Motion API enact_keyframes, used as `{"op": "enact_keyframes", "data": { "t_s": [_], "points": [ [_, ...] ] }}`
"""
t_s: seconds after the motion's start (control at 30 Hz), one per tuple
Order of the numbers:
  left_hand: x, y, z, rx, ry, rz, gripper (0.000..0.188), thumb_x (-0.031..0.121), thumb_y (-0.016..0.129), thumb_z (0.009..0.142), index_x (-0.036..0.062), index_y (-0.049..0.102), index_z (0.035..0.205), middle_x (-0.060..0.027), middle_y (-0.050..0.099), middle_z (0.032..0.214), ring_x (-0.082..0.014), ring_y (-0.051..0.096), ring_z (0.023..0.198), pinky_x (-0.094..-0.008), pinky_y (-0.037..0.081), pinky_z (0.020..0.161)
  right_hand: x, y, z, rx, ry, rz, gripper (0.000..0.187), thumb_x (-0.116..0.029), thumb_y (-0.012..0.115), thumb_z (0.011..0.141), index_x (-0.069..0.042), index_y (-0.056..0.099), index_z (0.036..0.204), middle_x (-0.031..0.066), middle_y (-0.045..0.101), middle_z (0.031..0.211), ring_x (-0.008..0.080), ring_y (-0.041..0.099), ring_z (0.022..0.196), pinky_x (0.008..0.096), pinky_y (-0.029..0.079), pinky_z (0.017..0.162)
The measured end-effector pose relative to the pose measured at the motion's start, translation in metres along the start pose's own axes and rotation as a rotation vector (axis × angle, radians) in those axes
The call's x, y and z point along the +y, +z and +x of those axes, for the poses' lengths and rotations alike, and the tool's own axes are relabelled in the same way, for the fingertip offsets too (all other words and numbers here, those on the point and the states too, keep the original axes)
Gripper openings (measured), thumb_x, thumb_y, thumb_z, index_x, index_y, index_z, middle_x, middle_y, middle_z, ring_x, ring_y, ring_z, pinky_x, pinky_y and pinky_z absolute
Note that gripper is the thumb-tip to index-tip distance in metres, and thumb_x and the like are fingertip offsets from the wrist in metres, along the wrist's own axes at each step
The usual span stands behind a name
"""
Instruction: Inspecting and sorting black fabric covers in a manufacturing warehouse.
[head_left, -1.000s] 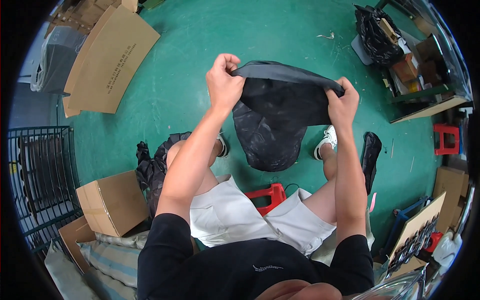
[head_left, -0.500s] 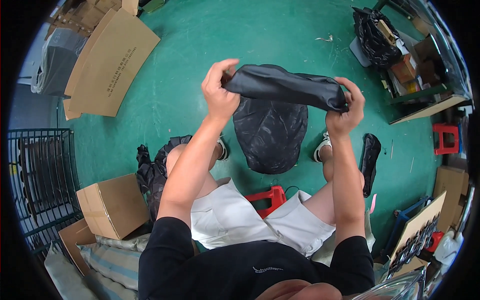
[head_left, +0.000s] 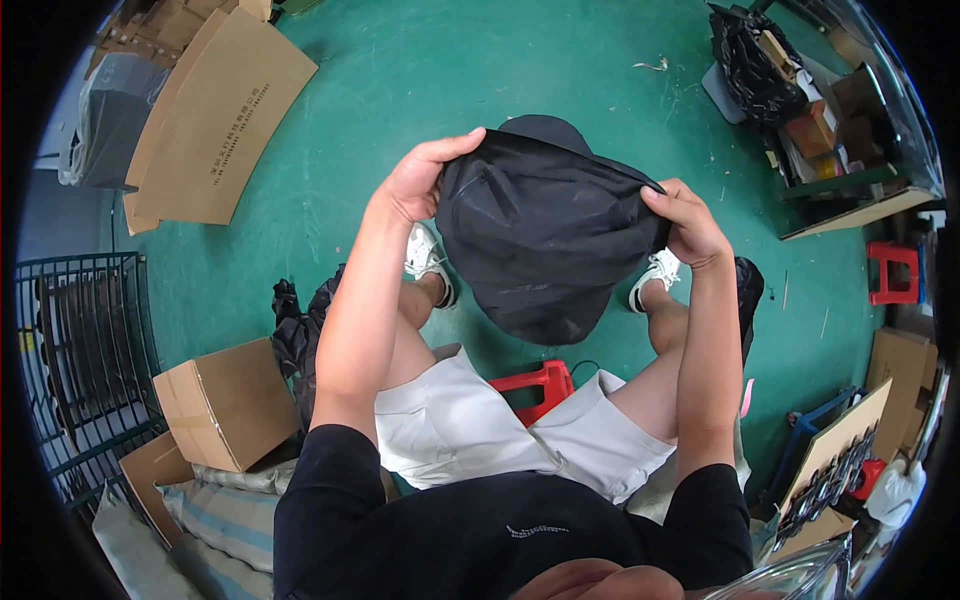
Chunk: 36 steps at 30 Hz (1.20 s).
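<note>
A loose black fabric cover (head_left: 545, 215) is stretched between my hands in front of me. My left hand (head_left: 418, 178) is closed on its left edge, the thumb lying along the top. At the right edge, my right hand (head_left: 692, 222) pinches the cloth between thumb and fingers. Behind and below it, between my feet, lies a rounded black item (head_left: 550, 322) on the floor, mostly hidden by the cover. Where one black surface ends and the other begins is hard to tell.
A red stool (head_left: 545, 390) shows between my thighs. Black crumpled material (head_left: 300, 335) and a cardboard box (head_left: 228, 408) are at my left. A long black piece (head_left: 748, 300) lies beyond my right forearm. A wire rack (head_left: 95, 350) stands far left, shelves (head_left: 840, 180) at the right.
The cover was a narrow folded band held above the floor item; now it hangs opened out toward me, hiding most of that item. My hands have come slightly lower, thumbs now on top.
</note>
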<state>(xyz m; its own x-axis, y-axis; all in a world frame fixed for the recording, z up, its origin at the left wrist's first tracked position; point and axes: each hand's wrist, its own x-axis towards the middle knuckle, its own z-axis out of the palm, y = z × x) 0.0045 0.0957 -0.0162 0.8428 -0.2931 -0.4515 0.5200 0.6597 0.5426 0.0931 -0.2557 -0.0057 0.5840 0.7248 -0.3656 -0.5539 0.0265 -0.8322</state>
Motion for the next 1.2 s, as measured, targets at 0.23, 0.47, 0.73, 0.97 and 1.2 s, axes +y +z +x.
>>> {"op": "enact_keyframes", "data": {
  "t_s": [0.23, 0.47, 0.73, 0.97, 1.2],
  "points": [
    [-0.009, 0.0, 0.001, -0.051, 0.089, 0.049, 0.04, 0.033, 0.056, 0.101, -0.0047, 0.067, 0.106, -0.0157, 0.073, 0.101, -0.0218, 0.073, 0.084, -0.0344, 0.061, 0.075, 0.031, -0.017, 0.01, -0.264, -0.246, 0.558, 0.045, -0.025, 0.06, 0.096, 0.009, 0.055, 0.125, 0.0197, 0.066, 0.12, 0.0279, 0.067, 0.106, 0.0406, 0.053, 0.095],
    [-0.01, -0.013, 0.012, -0.117, 0.144, 0.088, 0.034, 0.029, 0.057, 0.101, -0.0021, 0.064, 0.114, -0.0095, 0.072, 0.106, -0.0178, 0.071, 0.089, -0.0312, 0.059, 0.078, 0.038, -0.012, 0.006, -0.349, -0.412, 0.63, 0.059, -0.019, 0.063, 0.093, 0.008, 0.041, 0.14, 0.0218, 0.057, 0.134, 0.0324, 0.061, 0.118, 0.043, 0.048, 0.103],
    [-0.013, 0.005, 0.016, 0.092, 0.123, 0.244, 0.041, 0.034, 0.058, 0.1, -0.0032, 0.065, 0.116, -0.0099, 0.072, 0.108, -0.0173, 0.07, 0.095, -0.0334, 0.056, 0.085, 0.028, -0.017, 0.006, -0.45, -0.513, 0.597, 0.076, -0.018, 0.066, 0.09, 0.003, 0.026, 0.151, 0.0212, 0.048, 0.145, 0.0348, 0.053, 0.129, 0.0473, 0.044, 0.108],
    [-0.01, 0.012, 0.012, -0.036, 0.209, -0.066, 0.04, 0.032, 0.058, 0.1, -0.0033, 0.065, 0.116, -0.0107, 0.072, 0.106, -0.0173, 0.07, 0.093, -0.0323, 0.057, 0.086, 0.025, -0.008, 0.002, -0.279, -0.48, 0.562, 0.07, -0.02, 0.067, 0.091, 0.002, 0.031, 0.148, 0.0188, 0.05, 0.143, 0.0312, 0.053, 0.129, 0.0442, 0.043, 0.108],
    [-0.012, -0.019, 0.017, -0.261, 0.217, 0.085, 0.026, 0.016, 0.06, 0.097, -0.0015, 0.064, 0.115, -0.0094, 0.071, 0.104, -0.0176, 0.07, 0.091, -0.0311, 0.057, 0.084, 0.019, -0.001, 0.011, -0.074, -0.444, 0.398, 0.059, -0.024, 0.064, 0.093, 0.002, 0.042, 0.142, 0.0156, 0.056, 0.138, 0.0276, 0.057, 0.124, 0.0416, 0.045, 0.106]
  ]
}}
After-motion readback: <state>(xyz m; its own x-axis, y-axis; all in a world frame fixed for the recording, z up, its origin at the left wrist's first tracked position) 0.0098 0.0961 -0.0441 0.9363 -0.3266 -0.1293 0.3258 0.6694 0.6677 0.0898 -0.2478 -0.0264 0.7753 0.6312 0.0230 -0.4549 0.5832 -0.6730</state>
